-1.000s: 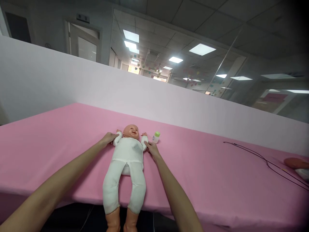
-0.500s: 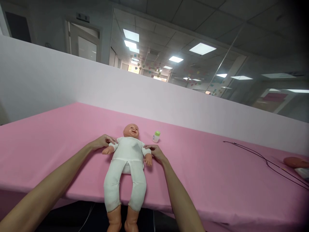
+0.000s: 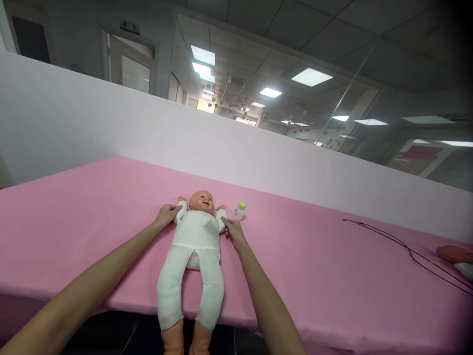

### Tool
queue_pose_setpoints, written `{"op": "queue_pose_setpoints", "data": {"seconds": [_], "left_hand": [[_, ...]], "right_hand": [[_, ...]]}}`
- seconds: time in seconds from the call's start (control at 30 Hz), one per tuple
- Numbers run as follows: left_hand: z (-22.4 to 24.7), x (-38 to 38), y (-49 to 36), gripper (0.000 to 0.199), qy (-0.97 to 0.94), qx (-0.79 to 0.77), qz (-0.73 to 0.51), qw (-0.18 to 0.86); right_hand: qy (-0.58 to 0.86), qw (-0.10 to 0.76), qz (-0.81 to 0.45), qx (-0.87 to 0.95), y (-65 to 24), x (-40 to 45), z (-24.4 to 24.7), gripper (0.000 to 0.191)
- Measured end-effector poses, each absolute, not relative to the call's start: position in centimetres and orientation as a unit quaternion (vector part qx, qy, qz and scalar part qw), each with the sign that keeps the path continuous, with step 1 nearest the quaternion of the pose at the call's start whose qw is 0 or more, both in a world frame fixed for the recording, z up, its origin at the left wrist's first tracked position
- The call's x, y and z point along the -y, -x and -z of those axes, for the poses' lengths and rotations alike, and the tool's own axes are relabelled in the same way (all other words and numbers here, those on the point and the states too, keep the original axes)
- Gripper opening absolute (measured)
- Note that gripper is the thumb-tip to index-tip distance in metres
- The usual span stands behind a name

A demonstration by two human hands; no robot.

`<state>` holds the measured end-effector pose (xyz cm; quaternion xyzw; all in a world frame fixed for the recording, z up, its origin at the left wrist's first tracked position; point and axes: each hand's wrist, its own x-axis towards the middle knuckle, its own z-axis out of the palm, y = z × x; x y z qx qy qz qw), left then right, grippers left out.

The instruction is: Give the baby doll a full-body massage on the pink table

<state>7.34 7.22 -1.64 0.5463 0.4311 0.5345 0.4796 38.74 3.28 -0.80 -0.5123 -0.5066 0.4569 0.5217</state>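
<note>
A baby doll (image 3: pixel 197 231) with a white cloth body lies face up on the pink-covered table (image 3: pixel 314 266), its feet past the front edge. Both of its arms point up beside its head. My left hand (image 3: pixel 167 215) has its fingers closed on the doll's arm at the left of the picture. At the other side, my right hand (image 3: pixel 233 230) grips the other arm near the sleeve. Some of my fingertips are hidden behind the doll's arms. A small bottle (image 3: pixel 240 211) with a green cap stands just beyond my right hand.
A white partition wall (image 3: pixel 258 162) borders the table's far side. Thin black cables (image 3: pixel 399 241) run across the right part of the table. Another doll-like object (image 3: pixel 454 254), partly cut off, lies at the right edge.
The doll's arms have swung from pointing down along its sides to pointing up beside its head. Both my hands have moved with them. The bottle has stayed in place.
</note>
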Motion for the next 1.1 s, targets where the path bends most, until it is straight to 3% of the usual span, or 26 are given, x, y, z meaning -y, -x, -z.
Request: {"op": "queue_pose_setpoints", "data": {"seconds": [0.23, 0.33, 0.5, 0.8, 0.9, 1.0, 1.1], "left_hand": [[0.1, -5.5, -3.9, 0.041, -0.582, -0.297, -0.465, 0.597], [0.1, -5.3, -2.7, 0.012, -0.654, -0.275, -0.398, 0.581], [0.0, -5.2, -2.3, 0.011, -0.686, -0.290, -0.364, 0.559], [0.7, -6.2, -3.0, 0.062, -0.480, -0.377, -0.588, 0.531], [1.0, -6.5, -2.6, 0.071, -0.396, -0.468, -0.645, 0.457], [1.2, -6.3, -1.8, 0.086, -0.384, -0.568, -0.642, 0.343], [1.1, -5.8, -1.2, 0.075, -0.449, -0.639, -0.571, 0.251]], "right_hand": [[0.449, 0.494, -0.515, 0.538, -40.5, -1.6, -0.1, 0.040], [0.405, 0.459, -0.544, 0.574, -41.1, -1.1, -0.1, 0.029], [0.388, 0.442, -0.541, 0.601, -41.2, -0.9, 0.3, 0.019], [0.431, 0.574, -0.489, 0.496, -41.8, -0.7, -0.6, 0.046], [0.457, 0.583, -0.472, 0.479, -42.5, -1.1, -0.6, 0.055], [0.544, 0.593, -0.374, 0.462, -43.5, -1.6, -0.4, 0.059], [0.614, 0.583, -0.269, 0.459, -44.7, -1.6, -0.1, 0.052]]}}
